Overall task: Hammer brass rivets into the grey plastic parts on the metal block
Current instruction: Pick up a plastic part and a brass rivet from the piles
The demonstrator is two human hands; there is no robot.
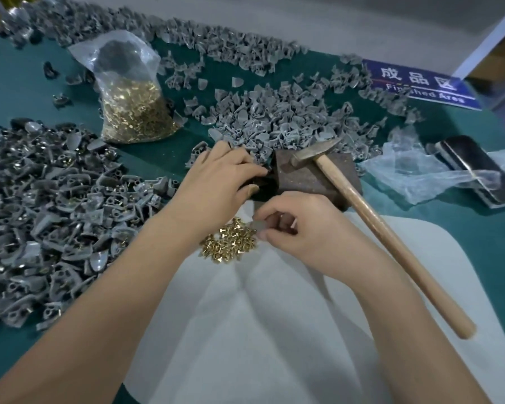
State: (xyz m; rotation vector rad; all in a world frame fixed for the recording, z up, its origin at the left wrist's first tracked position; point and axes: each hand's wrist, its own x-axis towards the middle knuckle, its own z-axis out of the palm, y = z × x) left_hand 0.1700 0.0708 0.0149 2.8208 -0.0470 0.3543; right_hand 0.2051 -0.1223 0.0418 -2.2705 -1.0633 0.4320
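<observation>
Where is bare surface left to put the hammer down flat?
Bare green table right of the hammer, below the clear plastic sheet; also bare white cloth between the forearms. Crowded: grey part piles at left and behind the metal block.

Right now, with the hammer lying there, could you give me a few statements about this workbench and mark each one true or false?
1. The hammer rests with its head on the metal block, held by no hand. True.
2. The left hand is at the block's left edge. True.
3. The loose brass rivets lie on the green table. False: they lie on the white cloth.
4. The right hand grips the hammer handle. False: its fingers are curled beside the rivet heap.
5. A clear bag holds more brass rivets. True.
</observation>
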